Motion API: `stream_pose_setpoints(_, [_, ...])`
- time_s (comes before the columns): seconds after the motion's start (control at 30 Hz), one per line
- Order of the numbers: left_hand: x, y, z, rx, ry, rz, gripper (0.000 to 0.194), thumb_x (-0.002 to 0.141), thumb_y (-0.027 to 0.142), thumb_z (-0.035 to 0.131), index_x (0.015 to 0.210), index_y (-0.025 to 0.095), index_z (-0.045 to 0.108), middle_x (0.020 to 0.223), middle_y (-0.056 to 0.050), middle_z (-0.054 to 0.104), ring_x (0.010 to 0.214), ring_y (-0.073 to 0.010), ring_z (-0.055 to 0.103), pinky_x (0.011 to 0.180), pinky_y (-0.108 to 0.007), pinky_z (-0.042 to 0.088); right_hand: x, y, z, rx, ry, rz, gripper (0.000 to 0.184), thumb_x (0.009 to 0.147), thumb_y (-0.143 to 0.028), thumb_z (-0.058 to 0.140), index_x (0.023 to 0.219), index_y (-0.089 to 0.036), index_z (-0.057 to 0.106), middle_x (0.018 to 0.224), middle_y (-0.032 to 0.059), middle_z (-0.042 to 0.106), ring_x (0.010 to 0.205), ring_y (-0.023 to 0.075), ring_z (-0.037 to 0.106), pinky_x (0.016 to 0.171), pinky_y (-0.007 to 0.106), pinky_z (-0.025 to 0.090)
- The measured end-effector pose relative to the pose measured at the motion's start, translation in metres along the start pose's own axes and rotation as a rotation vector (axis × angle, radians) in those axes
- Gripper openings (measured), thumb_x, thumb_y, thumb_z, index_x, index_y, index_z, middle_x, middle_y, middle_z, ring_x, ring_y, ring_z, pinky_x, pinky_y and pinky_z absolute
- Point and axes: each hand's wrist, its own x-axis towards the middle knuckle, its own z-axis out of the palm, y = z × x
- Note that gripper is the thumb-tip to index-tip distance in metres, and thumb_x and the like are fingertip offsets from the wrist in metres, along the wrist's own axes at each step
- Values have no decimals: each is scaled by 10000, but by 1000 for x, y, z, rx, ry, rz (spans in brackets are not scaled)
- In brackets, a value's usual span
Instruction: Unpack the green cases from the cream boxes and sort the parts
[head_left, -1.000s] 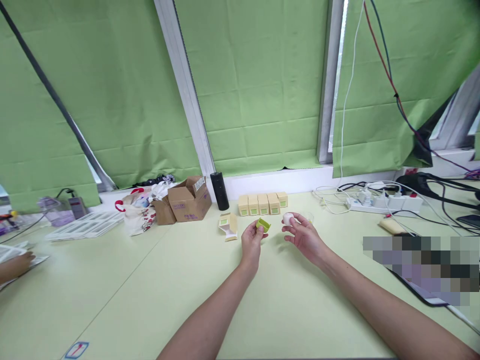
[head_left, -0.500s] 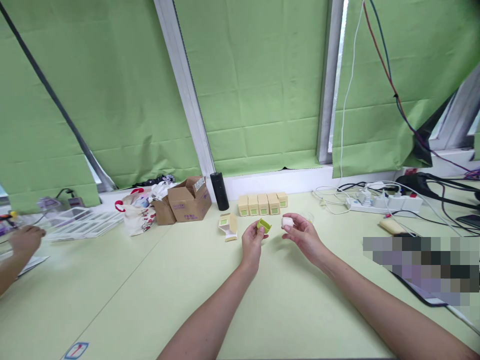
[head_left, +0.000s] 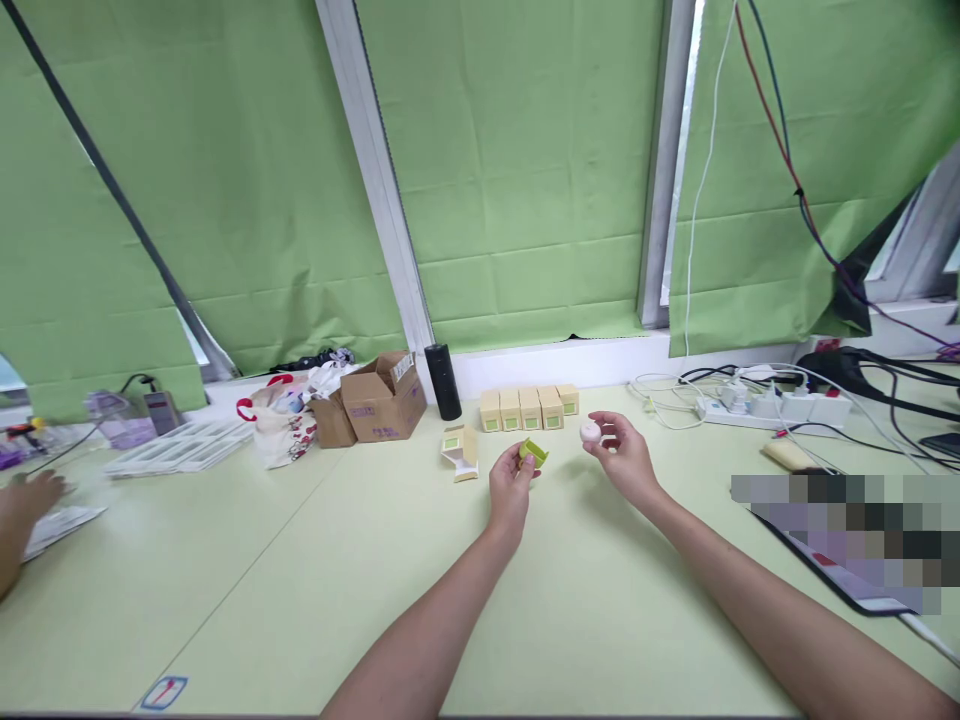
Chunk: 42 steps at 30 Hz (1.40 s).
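Now right hand (head_left: pixel 626 462) pinching white piece (head_left: pixel 591 431) at fingertips; left hand (head_left: pixel 510 490) holding green holder (head_left: pixel 535 453) nearby.

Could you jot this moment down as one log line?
Left hand: holds lime-green tray-like piece | Right hand: holds small white rounded item | Beyond hands: opened small carton, tan cartons side by side

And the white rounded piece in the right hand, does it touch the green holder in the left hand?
Apart. In the head view, tabletop shows between the white rounded piece and green holder.
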Motion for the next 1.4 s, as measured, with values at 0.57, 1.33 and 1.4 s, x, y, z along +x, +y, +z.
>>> stream_pose_setpoints(0.57, [0, -4, -2, -14, 2, -6, 533, 721, 488, 885, 1111, 162, 720, 1100, -133, 756, 1014, -256, 704, 847, -372, 565, 33, 62, -1, -930, -267, -421, 397, 839, -44, 538, 1093, -264, 750, 1165, 87, 749, 1157, 316, 531, 941, 450, 385])
stream_pose_setpoints(1.33, [1, -1, 0, -181, -36, -15, 551, 577, 238, 933, 1051, 162, 662, 1034, -95, 751, 978, -228, 710, 942, -370, 533, 11, 37, 7, -729, -158, -431, 611, 770, -23, 547, 1338, -241, 606, 1279, 107, 688, 1258, 354, 490, 1052, 514, 396])
stream_pose_setpoints(1.4, [-1, 0, 0, -193, -52, -29, 561, 551, 196, 927, 1036, 169, 647, 1009, -82, 755, 948, -217, 714, 898, -344, 537, 0, 26, 13, -604, -196, -413, 585, 761, -41, 562, 1306, -251, 601, 1248, 107, 680, 1250, 347, 498, 1046, 516, 426])
